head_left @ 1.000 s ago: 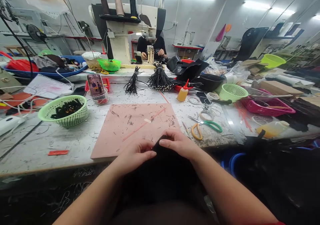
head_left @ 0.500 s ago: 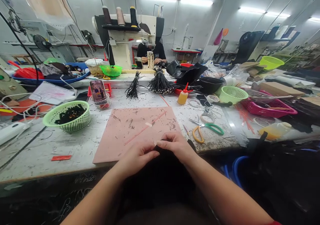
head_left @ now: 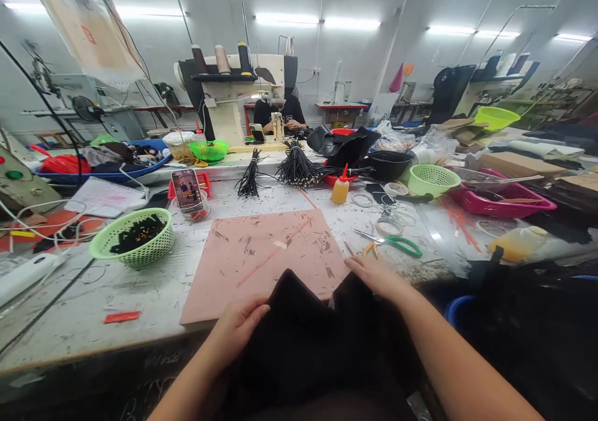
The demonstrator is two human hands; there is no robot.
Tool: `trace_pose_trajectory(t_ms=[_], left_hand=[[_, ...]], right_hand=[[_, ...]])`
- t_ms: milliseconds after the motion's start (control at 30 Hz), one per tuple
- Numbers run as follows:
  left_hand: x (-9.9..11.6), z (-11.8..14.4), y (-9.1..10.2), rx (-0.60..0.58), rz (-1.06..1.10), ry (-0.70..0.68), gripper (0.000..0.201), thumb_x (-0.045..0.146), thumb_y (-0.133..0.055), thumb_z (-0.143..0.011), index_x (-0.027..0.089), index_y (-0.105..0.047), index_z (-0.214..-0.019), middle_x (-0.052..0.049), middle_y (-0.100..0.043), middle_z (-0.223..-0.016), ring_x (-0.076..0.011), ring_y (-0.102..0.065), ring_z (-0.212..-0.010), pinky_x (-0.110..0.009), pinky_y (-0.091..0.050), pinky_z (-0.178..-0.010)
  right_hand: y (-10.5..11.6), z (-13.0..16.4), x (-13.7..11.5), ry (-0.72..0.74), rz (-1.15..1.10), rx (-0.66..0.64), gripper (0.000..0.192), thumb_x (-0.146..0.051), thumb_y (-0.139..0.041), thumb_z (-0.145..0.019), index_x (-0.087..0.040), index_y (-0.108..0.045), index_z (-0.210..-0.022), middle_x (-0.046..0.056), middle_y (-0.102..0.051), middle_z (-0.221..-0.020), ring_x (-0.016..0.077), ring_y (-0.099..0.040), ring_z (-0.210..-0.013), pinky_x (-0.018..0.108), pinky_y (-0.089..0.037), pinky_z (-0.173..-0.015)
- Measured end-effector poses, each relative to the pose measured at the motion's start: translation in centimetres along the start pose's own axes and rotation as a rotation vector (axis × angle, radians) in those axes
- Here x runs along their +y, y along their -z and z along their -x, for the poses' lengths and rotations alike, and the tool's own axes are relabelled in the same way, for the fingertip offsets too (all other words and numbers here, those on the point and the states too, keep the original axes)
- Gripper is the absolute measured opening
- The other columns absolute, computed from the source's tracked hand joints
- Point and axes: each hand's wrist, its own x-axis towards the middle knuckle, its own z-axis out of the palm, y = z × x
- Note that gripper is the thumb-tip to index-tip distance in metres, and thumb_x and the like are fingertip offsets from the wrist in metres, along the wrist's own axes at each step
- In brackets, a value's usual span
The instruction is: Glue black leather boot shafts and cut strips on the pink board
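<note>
A large piece of black material [head_left: 299,340], cloth or thin leather, hangs over the table's front edge toward me. My left hand [head_left: 240,321] pinches its left side between thumb and fingers. At its upper right corner, my right hand [head_left: 376,278] is closed on the material. The upper edge dips in the middle between two raised peaks. Beyond it lies a pink board [head_left: 252,253] with dark marks, a thin pink strip [head_left: 261,262] and a small pale piece of tape. Scissors [head_left: 399,245] with one green and one orange handle lie just past my right hand.
A green basket [head_left: 100,246] of black pieces stands left, near a propped phone [head_left: 185,189]. Bundles of black cords [head_left: 299,165], a glue bottle [head_left: 341,189] and a magenta basket [head_left: 509,206] sit farther back. A person [head_left: 292,113] sits behind a sewing machine [head_left: 233,91].
My hands, close together before, have moved apart, left hand leftward and right hand rightward. The black material is now spread and raised between them. The view has shifted slightly.
</note>
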Motion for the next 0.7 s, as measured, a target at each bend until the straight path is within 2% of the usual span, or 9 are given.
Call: trace_pose_trajectory(t_ms=[133,233,300,333,400,467,567,633,700], left_hand=[[-0.2,0.7,-0.1,0.074,-0.007,-0.011,0.030,0.038,-0.044,-0.084,0.021,-0.067,-0.093,-0.005,-0.071,-0.089,-0.0228,-0.062,-0.085,-0.032,-0.046,-0.080],[-0.8,1.8,0.1,0.134,0.101,0.008,0.027,0.038,-0.052,-0.079,0.020,-0.067,-0.092,-0.005,-0.070,-0.090,-0.0234,-0.061,-0.087,-0.033,-0.045,-0.082],[-1.3,2.9,0.3,0.081,0.228,0.042,0.027,0.034,-0.063,-0.070,0.020,-0.067,-0.094,-0.003,-0.070,-0.092,-0.0244,-0.060,-0.091,-0.033,-0.045,-0.083],[-1.6,3.4,0.5,0.017,0.275,0.067,0.029,0.030,-0.068,-0.066,0.020,-0.067,-0.093,-0.002,-0.070,-0.090,-0.0247,-0.060,-0.091,-0.033,-0.045,-0.083],[-1.8,4.6,0.7,-0.131,0.317,0.110,0.030,0.023,-0.072,-0.060,0.020,-0.068,-0.090,0.001,-0.070,-0.087,-0.0241,-0.060,-0.089,-0.031,-0.045,-0.080],[-1.7,5.7,0.8,-0.212,0.300,0.105,0.027,0.019,-0.073,-0.060,0.021,-0.069,-0.087,0.002,-0.070,-0.086,-0.0230,-0.060,-0.087,-0.029,-0.045,-0.078],[-0.9,6.8,0.5,-0.160,0.234,0.083,0.022,0.018,-0.071,-0.061,0.020,-0.069,-0.082,0.002,-0.068,-0.086,-0.0222,-0.059,-0.087,-0.028,-0.044,-0.077],[-0.2,7.4,0.0,-0.082,0.135,0.080,0.014,0.016,-0.068,-0.063,0.019,-0.067,-0.077,0.002,-0.066,-0.082,-0.0212,-0.058,-0.082,-0.027,-0.044,-0.075],[0.4,8.0,-0.5,-0.020,0.026,0.023,0.007,0.015,-0.064,-0.066,0.018,-0.065,-0.072,0.001,-0.063,-0.079,-0.0198,-0.057,-0.078,-0.026,-0.044,-0.072]], right_hand=[[-1.7,2.2,1.4,-0.172,-0.122,-0.074,0.036,-0.049,-0.044,-0.079,-0.018,-0.058,-0.066,0.006,-0.064,-0.065,0.0235,-0.062,-0.067,0.033,-0.047,-0.063],[-2.7,4.1,1.1,-0.305,-0.570,-0.153,0.036,-0.053,-0.047,-0.074,-0.019,-0.058,-0.071,0.005,-0.064,-0.065,0.0246,-0.064,-0.072,0.035,-0.048,-0.070],[-2.7,5.0,0.6,-0.345,-0.841,-0.208,0.038,-0.056,-0.050,-0.070,-0.019,-0.058,-0.076,0.006,-0.065,-0.067,0.0252,-0.064,-0.071,0.037,-0.049,-0.071],[-2.4,5.3,0.3,-0.339,-0.889,-0.210,0.040,-0.057,-0.051,-0.068,-0.019,-0.057,-0.078,0.006,-0.066,-0.069,0.0256,-0.065,-0.071,0.037,-0.049,-0.071],[-1.7,5.6,-0.4,-0.294,-0.755,-0.140,0.042,-0.059,-0.055,-0.063,-0.020,-0.056,-0.079,0.008,-0.067,-0.074,0.0277,-0.064,-0.073,0.039,-0.049,-0.072],[-0.8,5.5,-1.1,-0.233,-0.421,0.039,0.044,-0.059,-0.058,-0.059,-0.021,-0.054,-0.081,0.010,-0.067,-0.083,0.0313,-0.063,-0.080,0.041,-0.047,-0.073],[0.1,5.5,-2.1,-0.161,0.064,0.274,0.045,-0.063,-0.054,-0.062,-0.023,-0.050,-0.081,0.012,-0.064,-0.090,0.0348,-0.061,-0.079,0.045,-0.046,-0.065],[0.2,5.6,-2.6,-0.165,0.172,0.238,0.041,-0.064,-0.048,-0.066,-0.023,-0.048,-0.072,0.010,-0.064,-0.076,0.0331,-0.060,-0.068,0.044,-0.044,-0.059],[0.3,5.7,-2.8,-0.195,0.070,0.115,0.039,-0.062,-0.051,-0.064,-0.023,-0.047,-0.062,0.008,-0.062,-0.062,0.0307,-0.060,-0.063,0.042,-0.045,-0.060]])
